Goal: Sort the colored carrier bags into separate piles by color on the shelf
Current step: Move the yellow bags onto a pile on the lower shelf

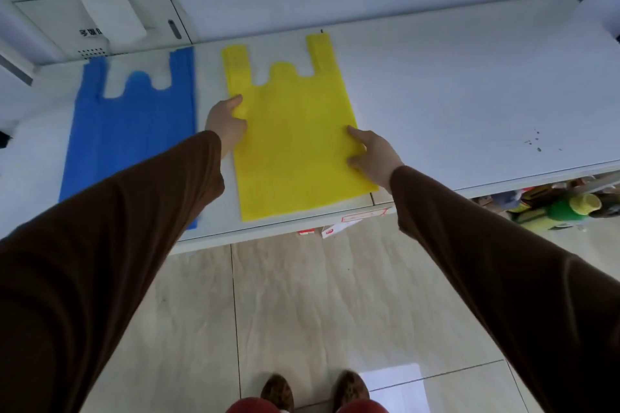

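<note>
A yellow carrier bag (pixel 295 131) lies flat on the white shelf (pixel 453 104), handles pointing toward the wall. A blue carrier bag (pixel 134 131) lies flat to its left, partly hidden by my left sleeve. My left hand (pixel 226 124) rests on the yellow bag's left edge with the thumb on the fabric. My right hand (pixel 372 154) presses on the bag's right edge, index finger stretched out. Whether either hand pinches the fabric or only presses it is not clear.
A wall panel with a handle (pixel 100 27) sits behind the blue bag. Coloured goods (pixel 563 204) fill the space below the shelf at right. Small dark specks (pixel 535 141) mark the shelf's right part. A red and white label (pixel 362 214) hangs at the front edge.
</note>
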Tool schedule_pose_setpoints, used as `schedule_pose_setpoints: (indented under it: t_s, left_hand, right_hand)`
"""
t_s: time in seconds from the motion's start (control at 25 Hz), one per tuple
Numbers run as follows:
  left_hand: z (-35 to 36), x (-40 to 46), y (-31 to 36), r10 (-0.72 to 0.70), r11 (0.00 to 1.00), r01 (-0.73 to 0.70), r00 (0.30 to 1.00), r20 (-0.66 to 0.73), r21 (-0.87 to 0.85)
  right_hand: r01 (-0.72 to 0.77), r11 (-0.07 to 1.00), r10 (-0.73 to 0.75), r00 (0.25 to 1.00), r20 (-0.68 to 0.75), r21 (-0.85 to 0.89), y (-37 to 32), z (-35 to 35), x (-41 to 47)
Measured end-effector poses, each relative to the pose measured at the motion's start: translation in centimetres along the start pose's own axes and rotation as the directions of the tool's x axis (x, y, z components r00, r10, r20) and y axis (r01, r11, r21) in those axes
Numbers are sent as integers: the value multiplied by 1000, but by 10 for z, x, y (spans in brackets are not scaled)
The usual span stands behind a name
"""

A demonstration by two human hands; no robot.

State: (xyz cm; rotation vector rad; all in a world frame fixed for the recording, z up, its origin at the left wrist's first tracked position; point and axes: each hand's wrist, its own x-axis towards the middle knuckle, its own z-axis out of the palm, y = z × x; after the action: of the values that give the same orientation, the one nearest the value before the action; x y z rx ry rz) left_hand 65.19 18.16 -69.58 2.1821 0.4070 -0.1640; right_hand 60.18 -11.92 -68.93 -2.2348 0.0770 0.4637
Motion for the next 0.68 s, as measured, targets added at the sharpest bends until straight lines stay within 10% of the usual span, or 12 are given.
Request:
schedule_pose_setpoints:
  t_s: [0.48, 0.68]
  left_hand:
    - [-9, -7, 9, 47, 939, -14, 995, -87, 344]
    - [-25, -84, 33, 126, 852, -153, 988, 86, 500]
  right_hand:
    - [45, 946, -83, 991, -106, -322, -5, -4, 0]
    - [45, 929, -84, 992, -90, -368, -27, -29, -60]
